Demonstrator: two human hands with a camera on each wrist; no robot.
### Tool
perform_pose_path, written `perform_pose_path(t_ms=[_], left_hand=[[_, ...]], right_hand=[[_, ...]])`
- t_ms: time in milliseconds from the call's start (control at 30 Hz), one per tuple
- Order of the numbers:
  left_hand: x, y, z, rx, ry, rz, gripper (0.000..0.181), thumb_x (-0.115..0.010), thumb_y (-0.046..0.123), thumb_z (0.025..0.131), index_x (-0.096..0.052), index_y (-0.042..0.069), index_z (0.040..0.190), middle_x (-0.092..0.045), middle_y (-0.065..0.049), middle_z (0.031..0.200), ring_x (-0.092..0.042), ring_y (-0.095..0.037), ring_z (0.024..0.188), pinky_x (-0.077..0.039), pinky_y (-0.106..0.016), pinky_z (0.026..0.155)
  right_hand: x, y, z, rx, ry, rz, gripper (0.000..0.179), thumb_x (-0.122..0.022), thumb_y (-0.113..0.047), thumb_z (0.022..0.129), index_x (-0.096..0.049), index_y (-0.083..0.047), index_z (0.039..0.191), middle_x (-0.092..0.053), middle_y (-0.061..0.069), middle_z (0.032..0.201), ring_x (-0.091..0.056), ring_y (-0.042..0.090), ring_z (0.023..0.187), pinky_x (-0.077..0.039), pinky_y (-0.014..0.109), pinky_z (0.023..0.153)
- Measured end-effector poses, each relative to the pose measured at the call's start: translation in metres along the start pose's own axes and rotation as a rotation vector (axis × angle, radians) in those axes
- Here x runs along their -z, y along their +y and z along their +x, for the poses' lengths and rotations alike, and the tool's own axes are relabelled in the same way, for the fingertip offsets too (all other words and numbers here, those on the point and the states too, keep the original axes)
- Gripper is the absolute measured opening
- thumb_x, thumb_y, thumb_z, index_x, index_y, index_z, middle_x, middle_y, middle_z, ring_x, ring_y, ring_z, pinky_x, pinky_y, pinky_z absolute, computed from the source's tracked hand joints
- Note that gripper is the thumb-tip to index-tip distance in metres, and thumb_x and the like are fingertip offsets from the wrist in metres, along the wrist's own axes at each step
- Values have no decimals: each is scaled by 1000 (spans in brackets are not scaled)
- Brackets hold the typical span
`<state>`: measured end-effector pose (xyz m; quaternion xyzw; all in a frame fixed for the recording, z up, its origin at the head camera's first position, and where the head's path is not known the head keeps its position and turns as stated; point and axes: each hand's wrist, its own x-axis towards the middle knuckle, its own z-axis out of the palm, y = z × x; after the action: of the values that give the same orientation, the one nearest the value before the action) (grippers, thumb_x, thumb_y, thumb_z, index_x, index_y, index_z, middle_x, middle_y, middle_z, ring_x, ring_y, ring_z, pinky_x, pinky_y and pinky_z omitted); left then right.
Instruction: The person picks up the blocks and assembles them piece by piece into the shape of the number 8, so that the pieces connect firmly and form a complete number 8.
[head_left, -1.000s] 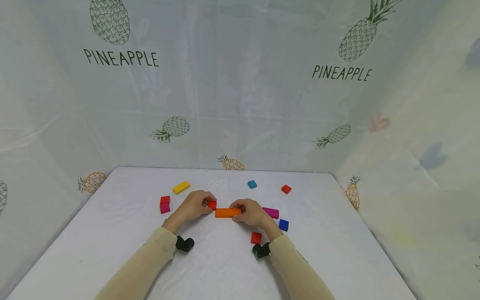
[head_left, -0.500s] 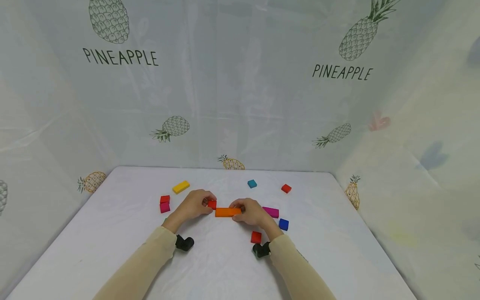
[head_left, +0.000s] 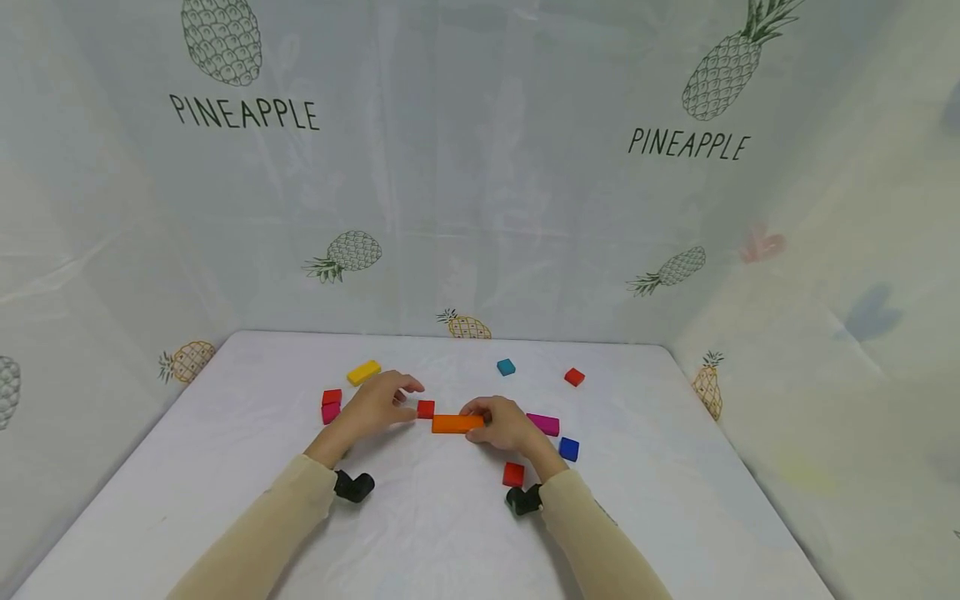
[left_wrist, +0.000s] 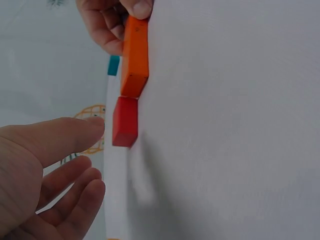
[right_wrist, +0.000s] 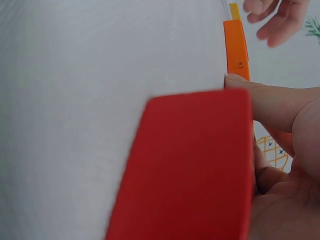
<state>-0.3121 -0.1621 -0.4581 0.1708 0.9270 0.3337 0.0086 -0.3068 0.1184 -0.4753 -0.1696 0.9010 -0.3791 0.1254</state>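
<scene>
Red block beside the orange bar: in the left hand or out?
Out: the left wrist view shows a gap between the red block and left hand.

A white table point(head_left: 420, 533) with rounded far corners spreads wide, and at its middle a long orange block point(head_left: 452, 424) lies crosswise with a small red block point(head_left: 426, 409) just beside its left end. Toward the far left lies a yellow block point(head_left: 363, 372), set at a slant, and a little nearer a red cube point(head_left: 332, 397) and a pink cube point(head_left: 331, 414) sit against each other. Right of the middle, a teal block point(head_left: 506, 367) and a far red block point(head_left: 574, 377) lie toward the far edge, a magenta block point(head_left: 544, 425) lies near a blue cube point(head_left: 569, 449), and a near red block point(head_left: 513, 474) sits nearest.
</scene>
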Motion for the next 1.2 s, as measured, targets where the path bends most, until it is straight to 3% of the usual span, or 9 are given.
perform_pose_path(t_ms=[267,667,833,1200], left_hand=[[25,-8,-22,-56,2,18,40,-83,15,93,-71,7,130,-71,-12,127,-67,-31,110,-58,-47,93],[48,-26,-60,-70,-23,120,40,-86,23,90,-74,11,127,-73,-8,122,-68,-30,106,-56,-45,88],[52,-39,-73,-67,-35,140,41,-89,25,88,-74,15,125,-73,-2,120,-68,-26,107,-55,-45,91],[54,-65,-90,-55,-61,95,52,-92,28,83,-72,17,130,-71,3,123,-65,-20,110,-57,-40,93]], right_hand=[[-1,0,-1,-3,3,-14,25,-78,-19,98,-73,-26,122,-65,-2,115,-55,22,109,-51,45,100],[-3,2,-1,2,9,-12,27,-79,-19,97,-73,-25,122,-65,-2,115,-56,21,110,-51,45,101],[-3,3,-1,10,11,-9,26,-78,-18,98,-73,-25,122,-65,-2,115,-55,21,111,-50,44,102],[-1,3,-2,16,7,10,26,-78,-18,98,-73,-24,123,-65,-1,116,-55,22,111,-51,45,102]])
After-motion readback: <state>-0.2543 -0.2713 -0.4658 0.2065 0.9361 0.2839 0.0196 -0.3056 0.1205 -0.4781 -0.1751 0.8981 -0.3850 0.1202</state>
